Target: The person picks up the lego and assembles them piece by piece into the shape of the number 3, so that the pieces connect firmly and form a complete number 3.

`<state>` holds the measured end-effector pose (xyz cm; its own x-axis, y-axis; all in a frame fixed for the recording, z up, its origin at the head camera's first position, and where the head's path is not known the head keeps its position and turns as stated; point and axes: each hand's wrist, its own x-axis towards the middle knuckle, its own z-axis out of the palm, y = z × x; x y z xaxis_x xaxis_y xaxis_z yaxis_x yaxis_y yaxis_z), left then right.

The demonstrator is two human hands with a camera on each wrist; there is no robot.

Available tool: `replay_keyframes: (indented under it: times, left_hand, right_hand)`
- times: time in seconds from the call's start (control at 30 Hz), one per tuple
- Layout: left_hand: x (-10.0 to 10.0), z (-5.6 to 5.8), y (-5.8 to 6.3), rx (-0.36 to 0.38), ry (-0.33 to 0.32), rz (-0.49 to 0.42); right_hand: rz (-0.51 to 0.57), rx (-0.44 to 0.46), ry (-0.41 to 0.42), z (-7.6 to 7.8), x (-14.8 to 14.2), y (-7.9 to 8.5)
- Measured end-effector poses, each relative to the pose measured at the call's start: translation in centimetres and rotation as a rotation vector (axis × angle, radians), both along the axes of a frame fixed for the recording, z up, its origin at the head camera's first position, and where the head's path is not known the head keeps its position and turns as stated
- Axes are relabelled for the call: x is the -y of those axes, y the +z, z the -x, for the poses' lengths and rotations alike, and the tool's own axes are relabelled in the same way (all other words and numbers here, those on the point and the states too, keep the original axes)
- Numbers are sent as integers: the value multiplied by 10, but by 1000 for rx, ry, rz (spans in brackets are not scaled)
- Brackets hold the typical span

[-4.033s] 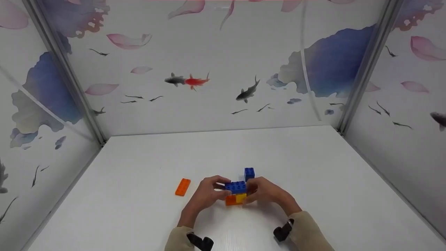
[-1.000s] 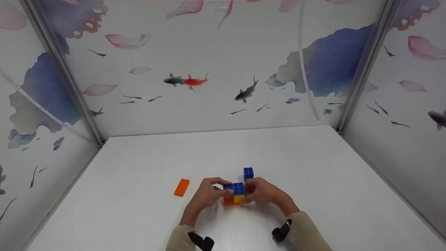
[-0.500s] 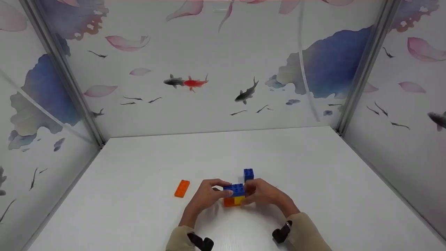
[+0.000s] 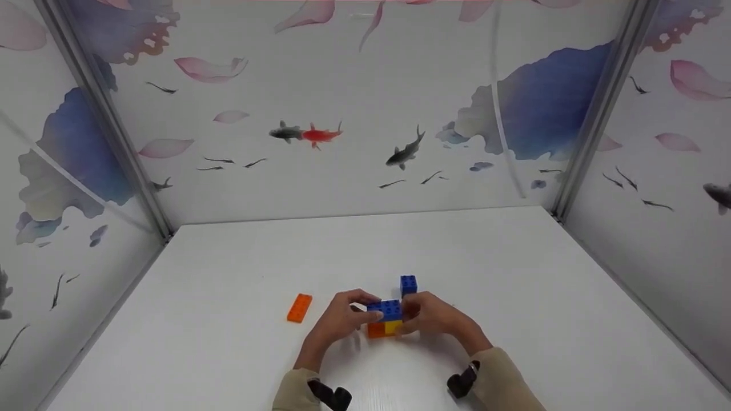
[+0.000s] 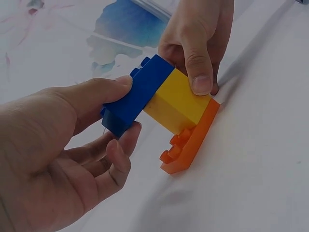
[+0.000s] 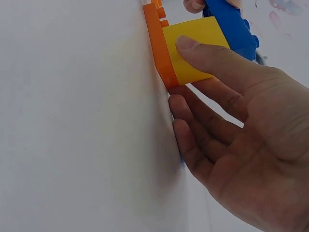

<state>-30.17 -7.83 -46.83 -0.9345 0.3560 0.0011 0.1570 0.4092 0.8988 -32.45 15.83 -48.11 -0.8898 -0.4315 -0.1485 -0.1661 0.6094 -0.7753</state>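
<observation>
In the head view, a blue toy building brick (image 4: 390, 310) lies across the top of a yellow brick (image 4: 393, 327), which stands on one end of an orange studded plate (image 4: 376, 330). My left hand (image 4: 341, 315) pinches the blue brick's left end, thumb on its studded side and fingertips beneath, as the left wrist view shows. The right hand (image 4: 432, 313) grips the yellow brick, its thumb (image 6: 187, 43) flat on one face in the right wrist view; its other fingers curl behind. Studs on the orange plate (image 5: 195, 145) stay bare under the blue brick's overhang.
Another orange plate (image 4: 299, 308) lies on the white table (image 4: 228, 268) left of my left hand. Just beyond the right hand stands a separate blue brick (image 4: 408, 283), its lower part hidden. Patterned white walls (image 4: 354, 188) enclose the table at the back and both sides.
Since four seconds ago, my left thumb has come further over the blue brick, and the held stack sits slightly nearer me and leftward. In the last second both hands hold almost still.
</observation>
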Motion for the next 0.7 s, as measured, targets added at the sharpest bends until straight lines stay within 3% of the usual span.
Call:
replay_keyframes:
  times: [0.7]
  left_hand:
    - [4, 0, 2, -2, -33, -1]
  right_hand:
    - [-4, -28, -4, 0, -1, -4]
